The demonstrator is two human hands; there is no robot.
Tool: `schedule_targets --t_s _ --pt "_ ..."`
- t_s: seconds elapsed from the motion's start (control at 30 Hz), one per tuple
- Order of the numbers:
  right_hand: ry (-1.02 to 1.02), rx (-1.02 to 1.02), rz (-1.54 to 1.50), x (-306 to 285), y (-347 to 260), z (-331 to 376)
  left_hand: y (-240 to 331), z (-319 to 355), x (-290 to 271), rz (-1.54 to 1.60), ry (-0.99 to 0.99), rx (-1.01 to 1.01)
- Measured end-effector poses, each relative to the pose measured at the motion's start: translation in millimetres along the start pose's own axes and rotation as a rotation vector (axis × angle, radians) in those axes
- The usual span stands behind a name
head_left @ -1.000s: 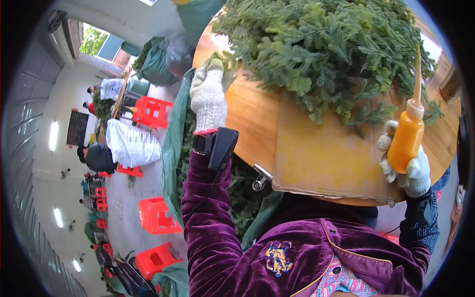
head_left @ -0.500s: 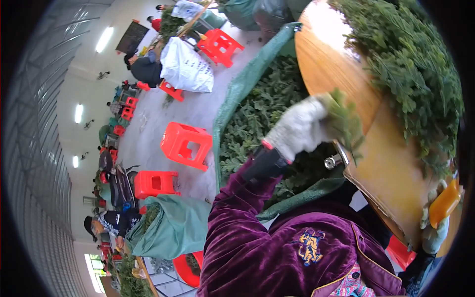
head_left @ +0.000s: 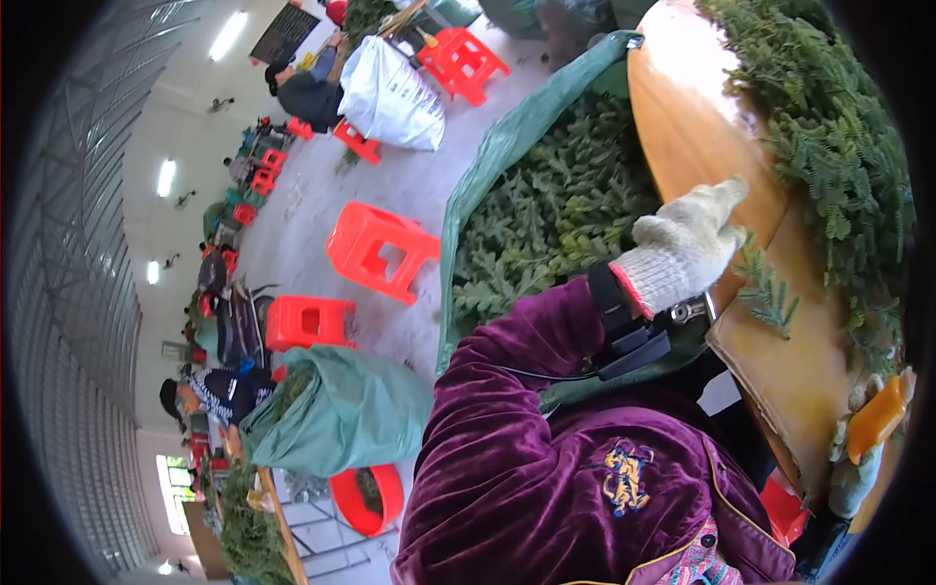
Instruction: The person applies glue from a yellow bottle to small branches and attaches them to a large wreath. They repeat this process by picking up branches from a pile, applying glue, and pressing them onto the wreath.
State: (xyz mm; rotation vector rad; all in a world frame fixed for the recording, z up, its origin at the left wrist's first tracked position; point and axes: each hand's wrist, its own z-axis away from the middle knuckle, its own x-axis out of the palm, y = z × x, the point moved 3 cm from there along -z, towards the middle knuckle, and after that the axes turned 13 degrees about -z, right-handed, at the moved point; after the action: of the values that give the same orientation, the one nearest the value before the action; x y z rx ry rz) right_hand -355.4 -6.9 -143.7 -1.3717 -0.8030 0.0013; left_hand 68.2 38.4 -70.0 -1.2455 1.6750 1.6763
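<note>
1. The right hand, in a pale knit glove, is at the lower right rim. Its fingers are closed around an orange tool, which lies at the near end of the wooden board.
2. The left hand, also in a pale knit glove, is above the near edge of the round wooden table. Its fingers are half curled and nothing is visible in them; if the palm touches the table, I cannot tell. A black device is strapped on the wrist, over the purple velvet sleeve.
3. A small green sprig lies alone on the board, just beside the left hand, to its right.
4. A large heap of green fir branches covers the right part of the table.
5. Left of the table stands an open green sack, full of the same branches.
6. On the floor beyond the sack are red plastic stools; a closed green bag lies near them.
7. Far away, a person in dark clothes sits beside a white sack.
</note>
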Motion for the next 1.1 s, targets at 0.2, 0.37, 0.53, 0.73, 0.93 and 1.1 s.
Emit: schedule_targets --t_s 0.2,0.37,0.53,0.73,0.93,1.1 --pt "0.174 -0.016 -0.049 -25 1 16 -13 13 5 0.026 0.155 0.102" --pt "0.403 -0.072 0.082 -23 3 19 -33 4 25 0.1 0.156 0.257" --pt "0.141 0.02 -0.045 40 -13 -18 -33 6 15 0.499 -0.047 -0.125" --pt "0.099 0.046 -0.002 43 -11 -18 -27 10 16 0.509 0.061 -0.157" --pt "0.198 0.099 0.017 52 -17 -16 -10 27 4 -0.027 0.326 0.354" --pt "0.213 0.156 0.019 54 -22 -17 19 31 14 -0.228 0.193 0.532"
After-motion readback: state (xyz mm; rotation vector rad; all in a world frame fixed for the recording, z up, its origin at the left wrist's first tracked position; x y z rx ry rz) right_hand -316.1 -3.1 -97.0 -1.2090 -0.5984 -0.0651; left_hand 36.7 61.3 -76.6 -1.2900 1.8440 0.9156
